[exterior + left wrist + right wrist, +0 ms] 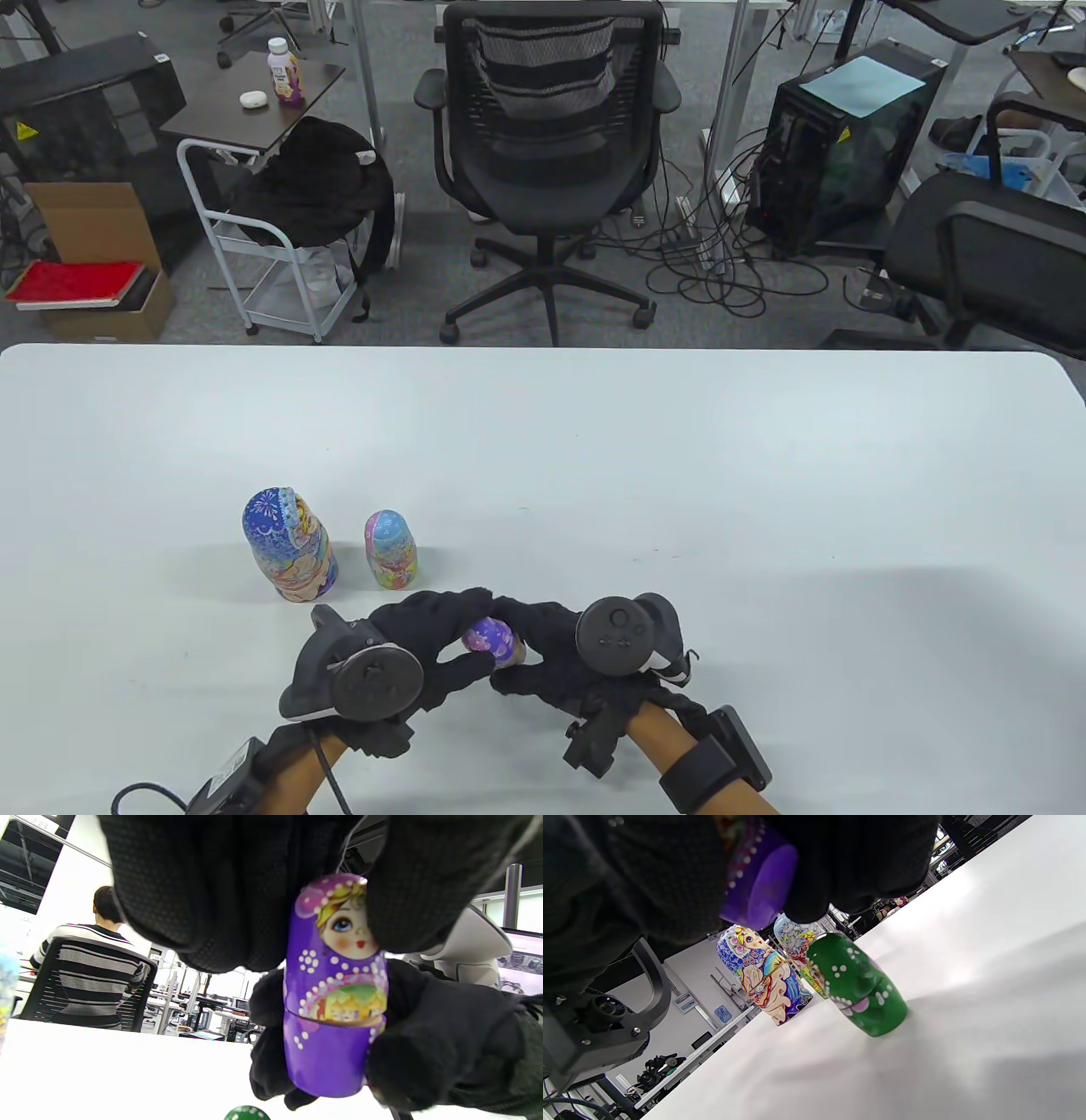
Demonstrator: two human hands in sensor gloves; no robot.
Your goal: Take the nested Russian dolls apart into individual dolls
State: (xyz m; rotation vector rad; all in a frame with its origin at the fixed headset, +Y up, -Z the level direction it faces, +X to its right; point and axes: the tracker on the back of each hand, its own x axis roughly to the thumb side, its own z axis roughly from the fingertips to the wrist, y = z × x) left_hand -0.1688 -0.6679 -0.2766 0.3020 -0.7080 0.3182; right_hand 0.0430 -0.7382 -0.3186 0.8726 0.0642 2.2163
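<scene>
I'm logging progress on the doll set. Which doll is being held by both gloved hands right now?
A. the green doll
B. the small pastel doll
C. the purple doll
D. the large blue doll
C: the left wrist view shows the purple doll gripped at its head by the left hand and at its base by the right hand, its seam closed.
</scene>
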